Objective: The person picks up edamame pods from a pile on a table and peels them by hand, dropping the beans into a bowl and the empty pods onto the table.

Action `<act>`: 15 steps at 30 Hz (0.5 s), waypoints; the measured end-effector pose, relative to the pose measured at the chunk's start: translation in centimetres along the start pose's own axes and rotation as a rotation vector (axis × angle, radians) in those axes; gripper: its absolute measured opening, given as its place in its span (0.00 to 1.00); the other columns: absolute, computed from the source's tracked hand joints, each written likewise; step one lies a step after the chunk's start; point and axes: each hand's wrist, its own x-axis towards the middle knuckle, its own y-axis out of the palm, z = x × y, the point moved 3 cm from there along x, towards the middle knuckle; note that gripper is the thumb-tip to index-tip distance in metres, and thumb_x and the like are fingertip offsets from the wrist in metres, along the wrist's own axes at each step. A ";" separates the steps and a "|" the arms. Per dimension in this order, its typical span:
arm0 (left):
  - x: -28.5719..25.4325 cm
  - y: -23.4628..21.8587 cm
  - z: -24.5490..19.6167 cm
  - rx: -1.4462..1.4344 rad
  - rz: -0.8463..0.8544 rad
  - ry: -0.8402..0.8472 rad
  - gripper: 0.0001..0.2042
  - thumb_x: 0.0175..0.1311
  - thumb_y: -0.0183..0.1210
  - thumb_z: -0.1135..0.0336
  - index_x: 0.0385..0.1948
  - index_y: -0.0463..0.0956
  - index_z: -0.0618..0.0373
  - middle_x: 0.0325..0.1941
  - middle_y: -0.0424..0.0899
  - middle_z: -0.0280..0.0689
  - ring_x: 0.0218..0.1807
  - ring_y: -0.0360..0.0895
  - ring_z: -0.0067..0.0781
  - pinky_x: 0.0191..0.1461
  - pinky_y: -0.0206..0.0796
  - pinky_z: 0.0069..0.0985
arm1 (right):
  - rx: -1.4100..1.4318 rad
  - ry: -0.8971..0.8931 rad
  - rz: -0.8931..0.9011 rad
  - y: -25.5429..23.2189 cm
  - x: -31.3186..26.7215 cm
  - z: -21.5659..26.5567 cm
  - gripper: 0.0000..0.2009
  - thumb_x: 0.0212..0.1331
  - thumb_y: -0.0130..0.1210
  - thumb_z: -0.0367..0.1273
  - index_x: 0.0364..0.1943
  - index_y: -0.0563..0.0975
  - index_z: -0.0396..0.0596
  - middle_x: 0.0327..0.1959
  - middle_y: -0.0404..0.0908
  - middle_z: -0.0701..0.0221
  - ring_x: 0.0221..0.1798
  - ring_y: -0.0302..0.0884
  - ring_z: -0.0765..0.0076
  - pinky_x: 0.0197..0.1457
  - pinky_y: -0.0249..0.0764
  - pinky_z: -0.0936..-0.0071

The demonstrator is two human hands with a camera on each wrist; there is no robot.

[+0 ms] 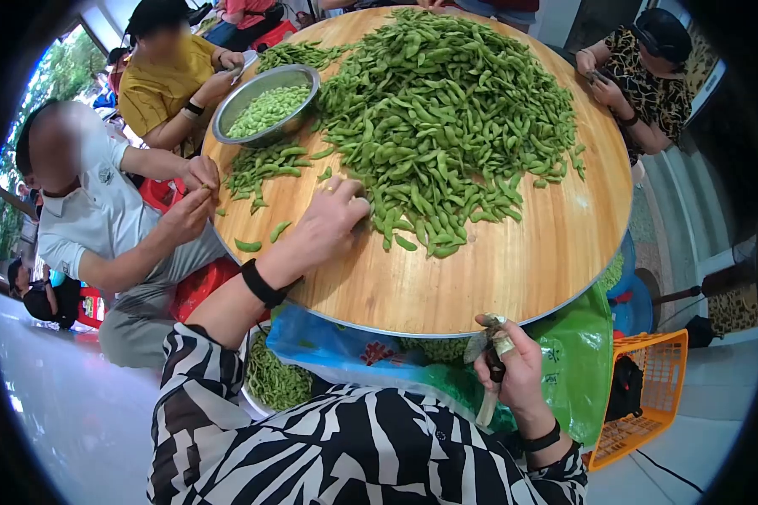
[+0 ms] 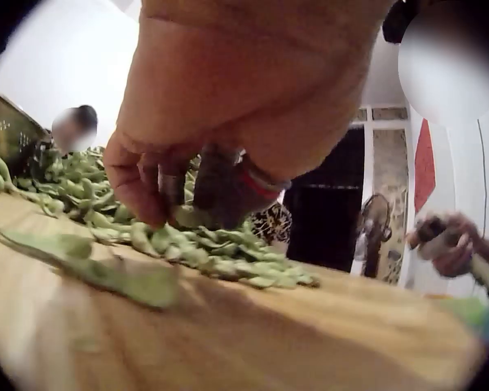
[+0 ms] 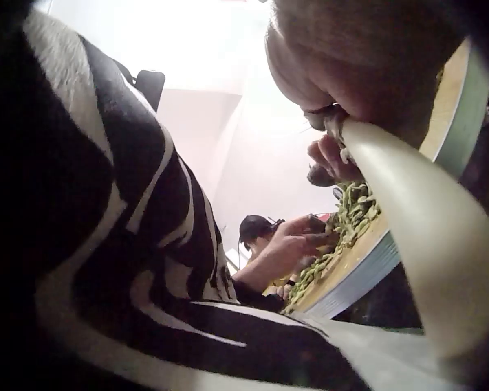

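Observation:
At the near left edge of a big heap of green soybean pods (image 1: 446,109), my left hand (image 1: 333,220) reaches down with bent fingers. In the left wrist view its fingertips pinch a pod (image 2: 191,217) close over the wooden tabletop (image 2: 253,326). My right hand (image 1: 518,362) is at the near table edge, gripping a tool with a pale, curved handle (image 3: 424,220) that sticks out below the palm. A dark part (image 1: 495,367) of this tool shows between the fingers; its working end is hidden. Pale wrapping (image 1: 502,341) covers a fingertip of that hand.
A metal bowl (image 1: 303,118) of shelled beans stands at the left among loose pods (image 1: 265,172). Other people sit around the table, handling small things. Beneath the near edge are a blue plastic bag (image 1: 312,345), a green bag (image 1: 573,353) and an orange crate (image 1: 661,387).

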 end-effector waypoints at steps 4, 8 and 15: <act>0.6 -1.0 -1.8 -0.318 0.121 -0.262 0.10 0.52 0.60 0.77 0.36 0.74 0.61 0.33 0.75 0.40 0.36 0.74 0.39 0.42 0.69 0.30 | 0.025 -0.018 -0.048 -0.6 -0.2 -0.1 0.19 0.69 0.37 0.33 0.60 0.67 0.39 0.17 0.71 0.70 0.15 0.62 0.83 0.19 0.57 0.86; 0.9 0.5 -9.0 -1.097 0.149 -0.402 0.09 0.64 0.55 0.74 0.44 0.74 0.63 0.38 0.78 0.30 0.42 0.73 0.18 0.45 0.69 0.19 | 0.061 -0.065 0.071 1.4 0.9 1.4 0.22 0.71 0.37 0.36 0.66 0.60 0.44 0.18 0.71 0.71 0.16 0.61 0.83 0.20 0.57 0.87; 1.3 1.8 -14.0 -1.494 0.317 -0.526 0.11 0.64 0.55 0.75 0.47 0.74 0.64 0.39 0.79 0.30 0.42 0.74 0.16 0.48 0.68 0.19 | 0.088 -0.144 0.101 2.0 0.8 1.3 0.24 0.72 0.37 0.38 0.68 0.57 0.43 0.19 0.70 0.73 0.16 0.60 0.85 0.21 0.57 0.88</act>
